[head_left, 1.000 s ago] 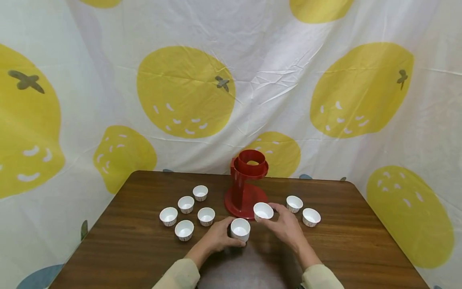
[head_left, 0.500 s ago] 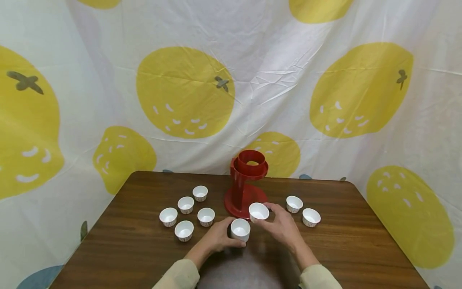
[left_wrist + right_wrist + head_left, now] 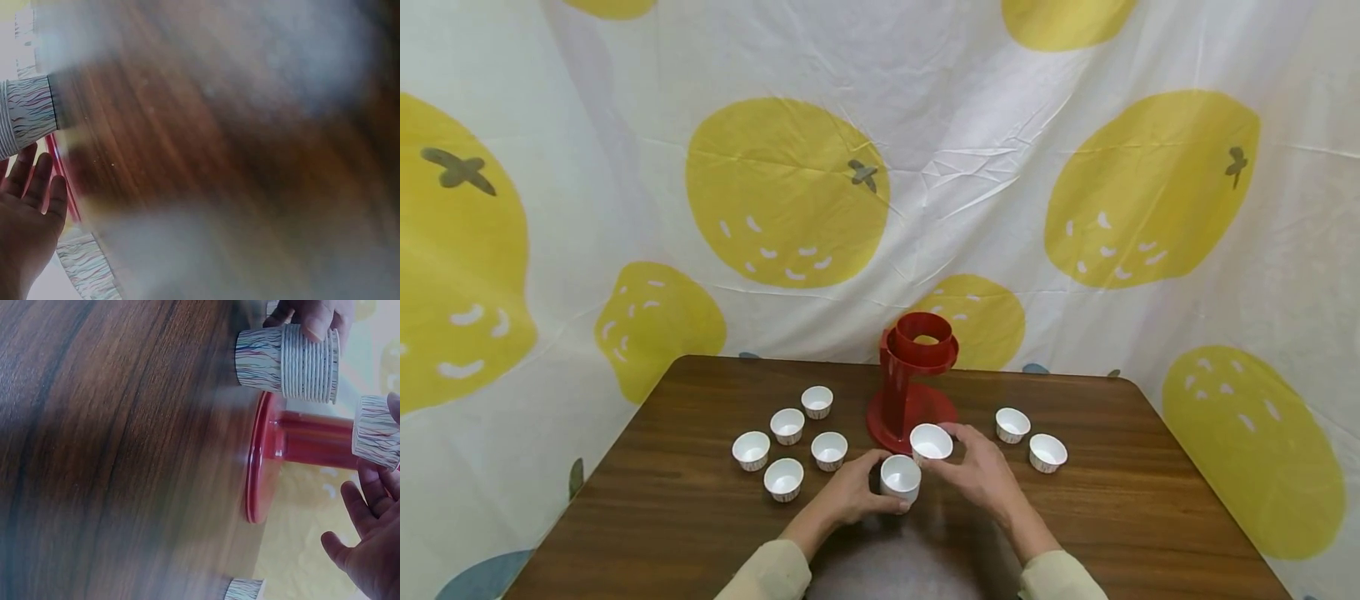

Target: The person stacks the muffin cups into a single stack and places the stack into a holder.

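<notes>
My left hand (image 3: 852,490) grips a stack of nested paper baking cups (image 3: 901,480), white inside with wavy coloured lines outside. Their layered rims show in the right wrist view, where the stack (image 3: 290,362) stands on the wooden table. Just right of it and slightly higher, my right hand (image 3: 983,468) pinches a single paper baking cup (image 3: 931,440) between thumb and fingers. That cup (image 3: 376,430) is clear of the table, its open side up. In the head view it overlaps the stack's far right edge.
A red plastic stand (image 3: 895,400) with a round base and a ring-shaped top is behind the hands. Several single baking cups (image 3: 784,479) stand at the left, and two more cups (image 3: 1047,452) at the right. A lemon-print cloth (image 3: 962,208) hangs behind the table (image 3: 1112,500).
My right hand has carried its baking cup a short way left, closer to the stack. The left hand and the stack stay in place.
</notes>
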